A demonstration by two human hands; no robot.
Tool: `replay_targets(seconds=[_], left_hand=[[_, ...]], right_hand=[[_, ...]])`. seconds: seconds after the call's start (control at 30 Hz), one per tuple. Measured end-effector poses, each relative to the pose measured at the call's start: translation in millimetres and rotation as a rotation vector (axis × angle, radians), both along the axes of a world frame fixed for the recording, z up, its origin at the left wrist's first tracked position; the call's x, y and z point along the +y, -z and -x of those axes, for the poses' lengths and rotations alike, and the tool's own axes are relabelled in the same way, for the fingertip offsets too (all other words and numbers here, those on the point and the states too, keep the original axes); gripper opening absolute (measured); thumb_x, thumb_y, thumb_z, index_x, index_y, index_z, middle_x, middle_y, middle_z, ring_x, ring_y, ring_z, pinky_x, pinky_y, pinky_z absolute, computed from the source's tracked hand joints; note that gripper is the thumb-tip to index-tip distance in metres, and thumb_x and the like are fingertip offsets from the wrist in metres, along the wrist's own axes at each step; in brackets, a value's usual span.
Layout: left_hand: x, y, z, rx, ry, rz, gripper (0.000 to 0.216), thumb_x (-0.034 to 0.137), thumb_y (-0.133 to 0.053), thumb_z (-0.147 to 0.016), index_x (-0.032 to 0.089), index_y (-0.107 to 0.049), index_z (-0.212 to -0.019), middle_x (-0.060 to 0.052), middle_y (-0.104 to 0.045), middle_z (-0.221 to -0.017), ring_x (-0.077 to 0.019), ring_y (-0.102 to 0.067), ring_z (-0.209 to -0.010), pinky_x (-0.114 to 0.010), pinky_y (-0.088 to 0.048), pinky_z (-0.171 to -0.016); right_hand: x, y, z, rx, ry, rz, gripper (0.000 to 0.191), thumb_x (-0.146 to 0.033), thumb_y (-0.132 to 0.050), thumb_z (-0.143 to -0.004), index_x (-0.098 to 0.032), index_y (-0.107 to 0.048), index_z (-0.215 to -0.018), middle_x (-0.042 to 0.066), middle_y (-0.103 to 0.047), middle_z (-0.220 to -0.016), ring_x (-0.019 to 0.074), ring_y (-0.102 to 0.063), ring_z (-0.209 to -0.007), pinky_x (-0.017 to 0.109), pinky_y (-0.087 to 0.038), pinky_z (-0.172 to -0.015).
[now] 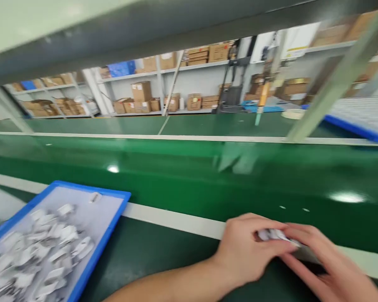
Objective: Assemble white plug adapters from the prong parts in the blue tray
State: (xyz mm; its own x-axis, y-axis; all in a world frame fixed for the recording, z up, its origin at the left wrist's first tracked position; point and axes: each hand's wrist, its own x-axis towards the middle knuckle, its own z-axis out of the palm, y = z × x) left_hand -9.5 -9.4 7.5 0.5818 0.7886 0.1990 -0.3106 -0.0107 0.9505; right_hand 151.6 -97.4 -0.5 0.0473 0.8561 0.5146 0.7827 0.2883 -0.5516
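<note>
My left hand [245, 249] and my right hand [324, 262] meet at the lower right of the head view, over the dark green bench edge. Between their fingertips sits a small white part [275, 235], pinched from both sides. A flat grey piece [305, 253] lies under my right fingers. The picture is smeared by motion, so fine detail of the part is lost.
A blue tray [108, 237] with several small white parts stands at the lower left. A green conveyor belt [176, 180] runs across the middle. Another blue tray [359, 128] sits at the far right. Shelves with cardboard boxes [141, 94] line the back wall.
</note>
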Motion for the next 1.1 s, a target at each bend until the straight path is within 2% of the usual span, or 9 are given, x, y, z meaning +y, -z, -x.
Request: replay_targets(seconds=[0.13,0.2,0.33,0.4,0.57,0.77,0.87,0.97,1.1], left_hand=[[-7,0.8,10,-0.043,0.052,0.069,0.023,0.012,-0.081,-0.081,0.022,-0.081,-0.101,-0.002,-0.069,-0.104,-0.0167,-0.066,-0.096,-0.02,-0.052,-0.084],[-10,1.2,12,-0.047,0.071,0.084,0.02,0.018,-0.078,-0.082,0.024,-0.081,-0.101,-0.002,-0.068,-0.108,-0.0172,-0.065,-0.101,-0.021,-0.052,-0.088],[-13,-1.5,17,0.029,0.078,0.136,0.024,0.028,-0.078,-0.08,0.025,-0.08,-0.104,-0.002,-0.068,-0.114,-0.0195,-0.065,-0.107,-0.023,-0.053,-0.093],[-14,-3.2,19,0.075,0.087,0.214,0.033,0.033,-0.079,-0.077,0.024,-0.078,-0.109,-0.003,-0.069,-0.116,-0.0224,-0.065,-0.109,-0.026,-0.055,-0.094],[-14,-5.8,18,0.102,0.083,0.358,0.044,0.036,-0.082,-0.07,0.019,-0.077,-0.11,-0.006,-0.071,-0.112,-0.0263,-0.068,-0.105,-0.03,-0.062,-0.088],[-18,3.2,11,0.042,0.109,0.351,0.045,0.038,-0.087,-0.071,0.016,-0.076,-0.109,-0.01,-0.071,-0.114,-0.0278,-0.068,-0.104,-0.031,-0.063,-0.086],[-17,8.4,9,0.039,0.142,0.32,0.047,0.041,-0.089,-0.073,0.016,-0.076,-0.111,-0.011,-0.07,-0.116,-0.0293,-0.067,-0.108,-0.032,-0.061,-0.09],[-18,6.3,12,0.048,0.143,0.27,0.05,0.043,-0.087,-0.075,0.016,-0.074,-0.114,-0.011,-0.069,-0.12,-0.029,-0.066,-0.112,-0.032,-0.058,-0.096],[-18,-1.6,17,0.053,0.16,0.284,0.049,0.043,-0.083,-0.079,0.016,-0.071,-0.118,-0.011,-0.067,-0.123,-0.027,-0.064,-0.114,-0.032,-0.058,-0.096]], right_hand=[[-12,-18.3,14,-0.011,-0.059,0.062,0.019,-0.043,-0.05,-0.115,-0.03,-0.059,-0.125,0.008,-0.055,-0.12,0.0209,-0.062,-0.103,0.025,-0.057,-0.08],[-15,-21.3,19,0.026,-0.081,0.098,0.016,-0.031,-0.049,-0.114,-0.029,-0.056,-0.128,0.006,-0.052,-0.123,0.0196,-0.059,-0.107,0.025,-0.053,-0.089],[-22,-22.8,24,0.129,-0.104,0.156,0.024,-0.018,-0.048,-0.109,-0.029,-0.056,-0.128,0.004,-0.052,-0.123,0.0169,-0.057,-0.104,0.023,-0.051,-0.083],[-23,-22.6,25,0.156,-0.098,0.17,0.026,-0.016,-0.048,-0.108,-0.03,-0.057,-0.128,0.003,-0.052,-0.122,0.0162,-0.057,-0.1,0.023,-0.049,-0.08],[-22,-20.7,23,0.164,-0.09,0.155,0.03,-0.016,-0.044,-0.108,-0.033,-0.059,-0.128,0.001,-0.054,-0.121,0.0169,-0.056,-0.103,0.026,-0.045,-0.087],[-25,-28.2,24,0.155,-0.108,0.083,0.033,-0.013,-0.041,-0.105,-0.031,-0.059,-0.126,0.002,-0.054,-0.117,0.0165,-0.056,-0.104,0.025,-0.045,-0.089],[-27,-31.1,23,0.162,-0.119,0.084,0.027,-0.016,-0.048,-0.105,-0.029,-0.058,-0.126,0.003,-0.055,-0.116,0.0179,-0.057,-0.103,0.026,-0.046,-0.088],[-30,-31.2,24,0.206,-0.139,0.08,0.015,-0.022,-0.056,-0.107,-0.026,-0.06,-0.122,0.004,-0.056,-0.113,0.0198,-0.056,-0.101,0.028,-0.045,-0.087],[-31,-30.5,24,0.245,-0.156,0.085,0.011,-0.028,-0.053,-0.113,-0.025,-0.062,-0.118,0.004,-0.057,-0.111,0.0207,-0.055,-0.099,0.029,-0.045,-0.084]])
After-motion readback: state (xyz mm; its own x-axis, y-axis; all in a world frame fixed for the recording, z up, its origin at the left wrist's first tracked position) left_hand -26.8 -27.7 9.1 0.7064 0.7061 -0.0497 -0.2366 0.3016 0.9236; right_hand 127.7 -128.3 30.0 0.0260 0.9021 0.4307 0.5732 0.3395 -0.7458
